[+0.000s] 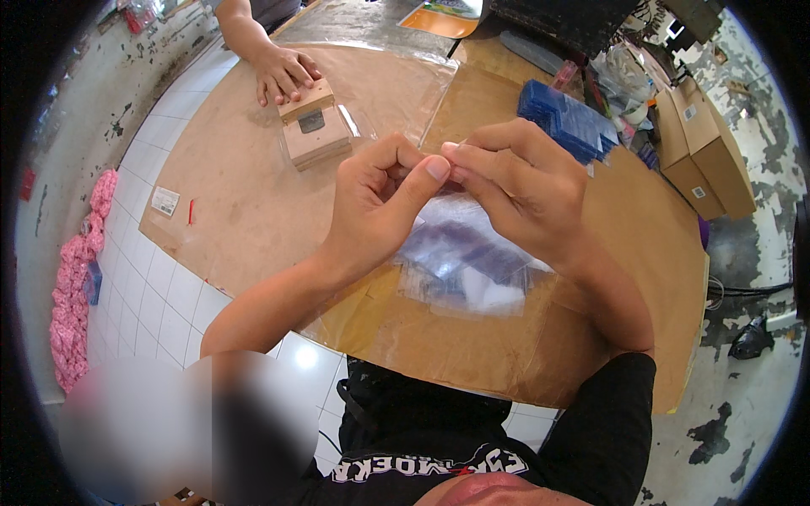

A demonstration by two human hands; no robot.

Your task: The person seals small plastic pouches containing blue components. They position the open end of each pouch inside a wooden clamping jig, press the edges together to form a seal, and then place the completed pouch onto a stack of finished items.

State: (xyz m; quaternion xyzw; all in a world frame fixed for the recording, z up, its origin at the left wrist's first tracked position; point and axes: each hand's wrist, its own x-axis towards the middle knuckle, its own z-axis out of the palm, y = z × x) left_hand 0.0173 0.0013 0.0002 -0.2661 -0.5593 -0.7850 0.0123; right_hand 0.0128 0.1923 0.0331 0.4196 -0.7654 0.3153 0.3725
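Note:
My left hand (371,198) and my right hand (536,190) meet fingertip to fingertip above the table, both closed in a pinch. Whatever they hold is too small or too hidden among the fingers to name. Right below them lies a loose pile of clear plastic bags (472,274), its upper part covered by my hands and wrists. Farther off to the left, another person's hand (287,72) rests flat on the end of a light wooden block (316,139), which has a dark rectangular window.
Brown paper covers the table (616,320). Blue plastic packets (565,118) are stacked at the far right, beside cardboard boxes (709,152). A white label (165,201) and a small red strip (191,212) lie near the left edge. Pink bundled material (74,295) hangs along the left wall.

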